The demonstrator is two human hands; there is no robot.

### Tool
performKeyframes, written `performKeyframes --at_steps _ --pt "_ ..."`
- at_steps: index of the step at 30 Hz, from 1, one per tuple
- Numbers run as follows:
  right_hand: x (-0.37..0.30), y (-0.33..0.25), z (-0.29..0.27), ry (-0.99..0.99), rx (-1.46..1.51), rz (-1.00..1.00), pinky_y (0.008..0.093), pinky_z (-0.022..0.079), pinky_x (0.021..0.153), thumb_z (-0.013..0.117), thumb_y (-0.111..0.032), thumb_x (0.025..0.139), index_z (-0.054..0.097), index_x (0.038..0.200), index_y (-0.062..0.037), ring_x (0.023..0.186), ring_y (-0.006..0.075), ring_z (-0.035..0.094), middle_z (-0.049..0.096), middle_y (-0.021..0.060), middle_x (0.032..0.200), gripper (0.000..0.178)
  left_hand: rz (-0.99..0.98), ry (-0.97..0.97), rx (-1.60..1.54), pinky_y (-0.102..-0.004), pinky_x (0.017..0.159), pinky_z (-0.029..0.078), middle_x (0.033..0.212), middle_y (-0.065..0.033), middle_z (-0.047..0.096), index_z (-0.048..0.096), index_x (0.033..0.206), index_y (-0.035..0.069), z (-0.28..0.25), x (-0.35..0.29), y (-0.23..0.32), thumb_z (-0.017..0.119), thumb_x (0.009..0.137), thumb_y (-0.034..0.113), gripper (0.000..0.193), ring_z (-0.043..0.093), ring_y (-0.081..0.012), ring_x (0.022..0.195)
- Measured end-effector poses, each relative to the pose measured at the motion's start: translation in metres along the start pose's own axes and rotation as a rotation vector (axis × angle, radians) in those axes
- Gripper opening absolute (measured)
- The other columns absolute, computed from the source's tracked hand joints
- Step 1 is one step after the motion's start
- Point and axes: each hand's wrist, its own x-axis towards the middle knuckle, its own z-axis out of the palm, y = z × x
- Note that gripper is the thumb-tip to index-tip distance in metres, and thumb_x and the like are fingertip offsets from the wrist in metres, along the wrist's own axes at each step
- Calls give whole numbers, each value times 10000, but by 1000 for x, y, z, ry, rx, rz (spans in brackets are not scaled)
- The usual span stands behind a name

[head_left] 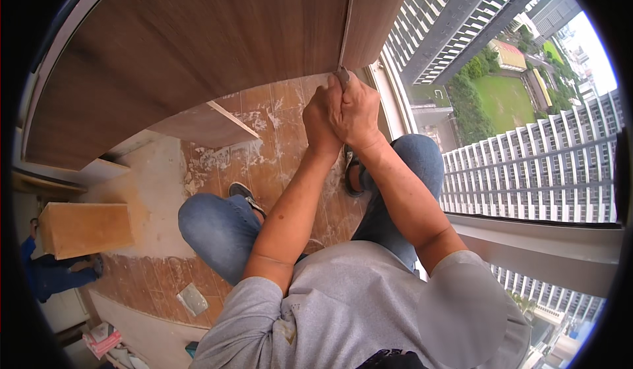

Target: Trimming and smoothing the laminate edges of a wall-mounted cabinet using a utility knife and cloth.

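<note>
Both of my hands are closed together in front of me, low against a large brown wood-grain panel point(217, 32). My right hand point(361, 110) grips a small grey-brown tool point(343, 76), whose tip shows above the fingers at the panel's vertical seam point(347, 26). Pressed against it from the left is my left hand point(319, 120), its fingers closed and partly hidden behind the right. Most of the tool is covered, so its exact kind does not show.
Right of me are a window frame point(527, 240) and high buildings outside. Whitish smears mark the brown tiled floor point(277, 115). A lower board point(204, 123) juts out on the left. Farther left, a person in blue trousers point(56, 276) is beside an orange-brown wooden box point(89, 229).
</note>
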Motion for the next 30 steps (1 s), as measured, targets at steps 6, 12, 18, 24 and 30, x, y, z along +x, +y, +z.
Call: performKeyframes --at_steps 6,12,18,24,30 --pt "-2 3 4 13 23 17 483 487 559 650 -115 967 563 870 -39 621 415 613 594 173 683 151 19 -3 64 -471 632 532 819 -175 662 611 924 56 1 -1 -6 676 950 282 236 680 -404 753" --pt "-2 7 3 -24 6 33 498 494 576 649 -130 964 558 866 -40 640 426 620 605 184 695 161 9 6 68 -482 633 533 833 -169 669 607 972 73 8 -3 -11 690 942 279 224 686 -397 765" --pt "-9 8 4 -43 -38 20 504 514 601 649 -144 960 564 864 -44 664 418 640 625 185 710 162 51 3 41 -446 670 538 857 -167 678 612 1035 65 6 -5 -6 691 953 275 239 702 -380 802" --pt "-10 11 7 -50 -111 -4 518 523 631 634 -164 965 583 907 -49 694 419 663 659 197 748 138 -50 -65 -28 -430 719 546 907 -176 705 623 1045 50 4 -4 -22 691 958 268 244 715 -386 880" --pt "-59 27 7 -225 -155 101 504 548 655 660 -169 957 671 1082 -42 751 438 689 692 226 813 179 38 -29 274 -419 743 548 921 -200 713 656 1023 43 7 -42 -54 705 941 232 211 717 -381 913"
